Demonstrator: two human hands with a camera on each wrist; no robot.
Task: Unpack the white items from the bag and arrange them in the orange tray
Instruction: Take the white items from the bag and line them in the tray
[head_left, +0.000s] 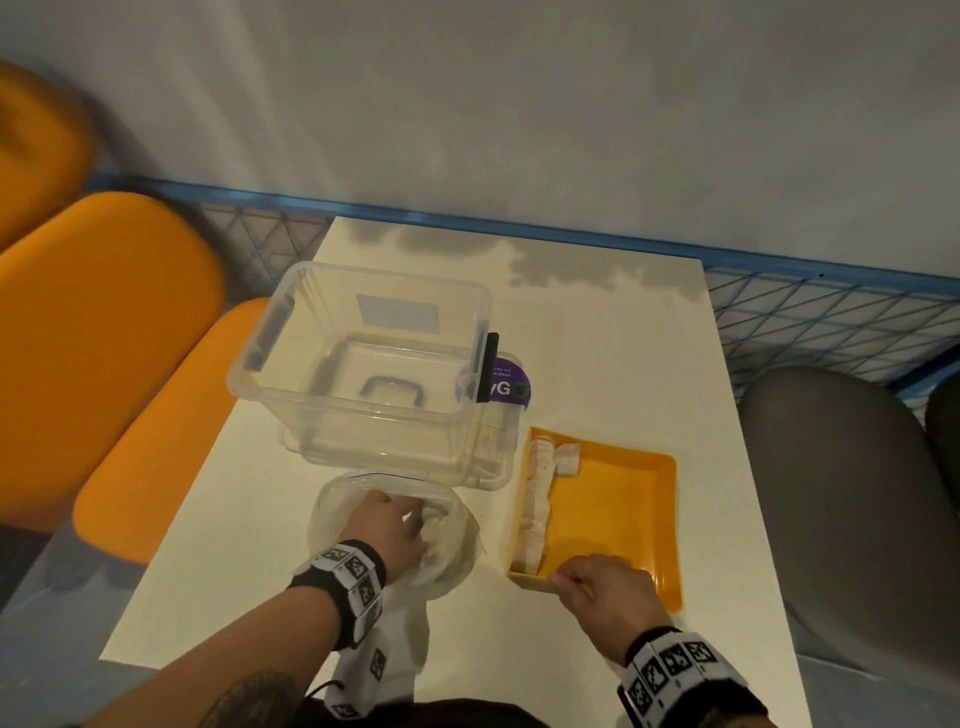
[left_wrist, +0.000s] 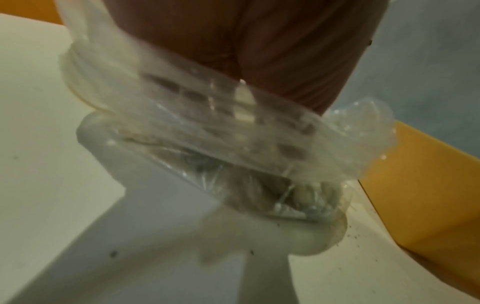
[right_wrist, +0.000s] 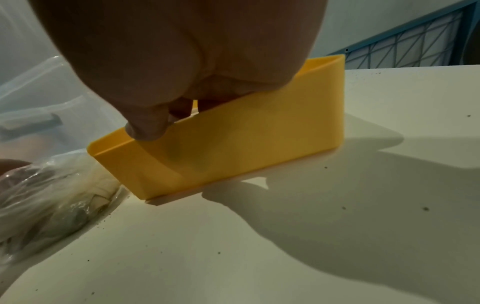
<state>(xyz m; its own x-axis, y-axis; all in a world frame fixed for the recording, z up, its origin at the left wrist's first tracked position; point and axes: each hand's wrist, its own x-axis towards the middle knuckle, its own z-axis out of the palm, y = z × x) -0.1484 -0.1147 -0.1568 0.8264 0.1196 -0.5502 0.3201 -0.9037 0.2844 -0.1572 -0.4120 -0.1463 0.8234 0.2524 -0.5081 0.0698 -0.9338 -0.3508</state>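
Observation:
A clear plastic bag (head_left: 457, 551) lies open on the white table (head_left: 623, 338), left of the orange tray (head_left: 634, 519). My left hand (head_left: 410, 519) is inside the bag, its fingers beside a white item (head_left: 435, 526); the blurred plastic (left_wrist: 233, 133) hides whether they grip it. Several white items (head_left: 537, 493) line the tray's left wall. My right hand (head_left: 563, 578) pinches the tray's near wall (right_wrist: 259, 148), thumb (right_wrist: 145, 127) outside and fingers over the rim. The bag (right_wrist: 44, 197) sits just left of the tray's corner.
A large clear plastic bin (head_left: 291, 410) stands behind the bag, close to the tray's far left corner. A purple round sticker (head_left: 511, 387) lies beside it. Orange seats (head_left: 104, 338) are at the left, a grey chair (head_left: 841, 467) at the right, and blue mesh (head_left: 831, 317) behind.

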